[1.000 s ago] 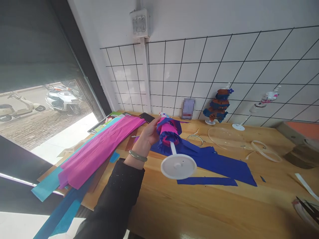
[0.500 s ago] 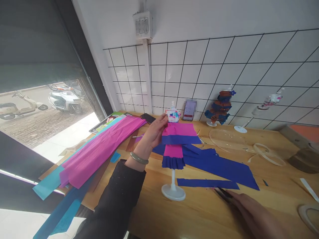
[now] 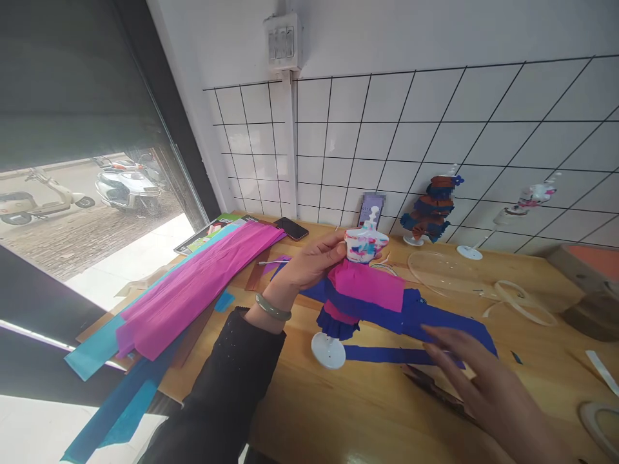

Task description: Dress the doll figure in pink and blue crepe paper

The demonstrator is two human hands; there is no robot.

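My left hand [image 3: 309,264] grips the waist of a small white mannequin [image 3: 365,241] dressed in a pink and blue crepe paper skirt [image 3: 362,296]. The figure leans to the left, and its round white base [image 3: 328,350] is down by the wooden table [image 3: 338,412]. My right hand [image 3: 478,380] hovers low at the right with its fingers spread, above blue paper strips [image 3: 401,354]. Dark scissors [image 3: 430,383] lie just under that hand.
Long pink and teal crepe sheets [image 3: 193,290] lie at the table's left edge by the window. A phone [image 3: 291,228], a finished blue-brown paper figure [image 3: 430,209], a bare mannequin [image 3: 527,196] and tape rings [image 3: 512,299] stand along the tiled wall.
The mannequin went from base-up to standing and now leans left. My right hand came in from the lower right, laid the scissors down and opened over the blue strips.
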